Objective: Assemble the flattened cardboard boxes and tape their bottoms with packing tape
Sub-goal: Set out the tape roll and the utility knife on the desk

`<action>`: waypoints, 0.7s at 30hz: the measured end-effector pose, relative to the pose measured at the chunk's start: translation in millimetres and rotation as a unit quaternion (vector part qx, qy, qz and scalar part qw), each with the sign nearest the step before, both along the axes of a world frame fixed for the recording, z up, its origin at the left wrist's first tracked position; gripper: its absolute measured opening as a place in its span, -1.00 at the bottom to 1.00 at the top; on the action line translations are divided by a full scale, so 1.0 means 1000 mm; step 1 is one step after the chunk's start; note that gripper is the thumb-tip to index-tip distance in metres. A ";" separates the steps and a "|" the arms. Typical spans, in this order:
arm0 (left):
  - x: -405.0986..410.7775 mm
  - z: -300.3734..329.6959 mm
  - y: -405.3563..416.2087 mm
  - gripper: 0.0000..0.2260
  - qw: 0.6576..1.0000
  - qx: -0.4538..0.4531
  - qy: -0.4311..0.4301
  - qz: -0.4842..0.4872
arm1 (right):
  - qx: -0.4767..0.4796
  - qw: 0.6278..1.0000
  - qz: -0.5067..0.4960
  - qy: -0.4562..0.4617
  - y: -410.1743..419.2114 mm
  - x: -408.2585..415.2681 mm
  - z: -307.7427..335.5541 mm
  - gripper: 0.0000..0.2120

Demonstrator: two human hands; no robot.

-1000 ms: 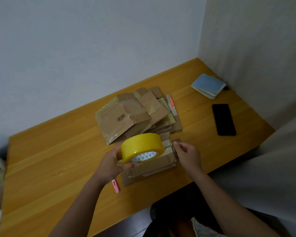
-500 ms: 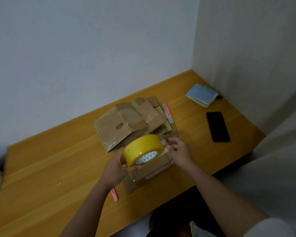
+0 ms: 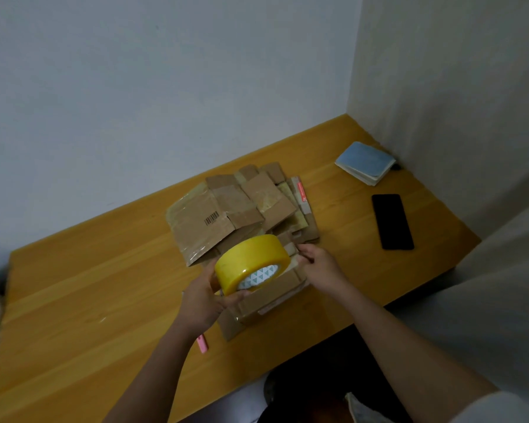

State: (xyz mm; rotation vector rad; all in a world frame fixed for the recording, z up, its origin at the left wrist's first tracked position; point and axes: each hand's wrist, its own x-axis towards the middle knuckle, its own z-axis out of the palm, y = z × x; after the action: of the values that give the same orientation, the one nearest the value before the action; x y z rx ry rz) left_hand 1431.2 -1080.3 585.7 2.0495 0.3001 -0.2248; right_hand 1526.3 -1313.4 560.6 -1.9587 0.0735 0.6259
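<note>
My left hand [image 3: 202,297] grips a yellow roll of packing tape [image 3: 251,261] and holds it just above a small assembled cardboard box [image 3: 272,296] near the table's front edge. My right hand [image 3: 319,264] rests on the box's far right top edge with its fingers curled at the edge; whether they pinch tape there is too small to tell. Behind the box lies a pile of flattened cardboard boxes [image 3: 223,215], one with a barcode.
The wooden table [image 3: 89,300] stands in a room corner. A black phone [image 3: 392,221] and a blue notebook [image 3: 365,162] lie at the right. A pink object [image 3: 202,344] pokes out under my left forearm. Blurred items sit at the far left edge.
The tape roll and left hand stay over the box. My right hand has slid from the box's right side toward its far top edge, closer to the roll.
</note>
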 end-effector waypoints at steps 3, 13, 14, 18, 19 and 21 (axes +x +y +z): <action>-0.001 0.000 0.003 -0.23 1.000 0.005 0.005 0.005 | 0.020 0.999 0.027 0.005 0.003 -0.005 -0.001 -0.49; 0.014 0.035 -0.009 -0.24 0.995 0.072 -0.062 -0.040 | -0.034 0.974 0.059 -0.214 0.006 -0.020 -0.014 -0.41; 0.015 0.038 -0.010 -0.30 0.990 0.081 -0.093 -0.063 | -0.041 0.967 0.069 -0.242 0.006 -0.022 -0.015 -0.45; 0.020 0.043 -0.020 -0.32 0.976 0.113 -0.135 -0.129 | -0.061 0.945 0.150 -0.283 0.000 -0.024 -0.016 -0.59; 0.021 0.043 -0.021 -0.29 0.975 0.113 -0.136 -0.134 | -0.091 0.928 0.184 -0.310 -0.003 -0.022 -0.020 -0.61; 0.020 0.042 -0.019 -0.31 0.979 0.087 -0.129 -0.128 | -0.120 0.907 0.224 -0.336 -0.008 -0.019 -0.028 -0.59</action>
State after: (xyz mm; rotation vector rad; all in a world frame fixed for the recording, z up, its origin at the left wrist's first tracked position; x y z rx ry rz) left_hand 1451.4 -1099.1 627.5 2.2610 -0.1112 -0.0882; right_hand 1507.6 -1321.7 533.0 -2.3518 -0.7806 0.1942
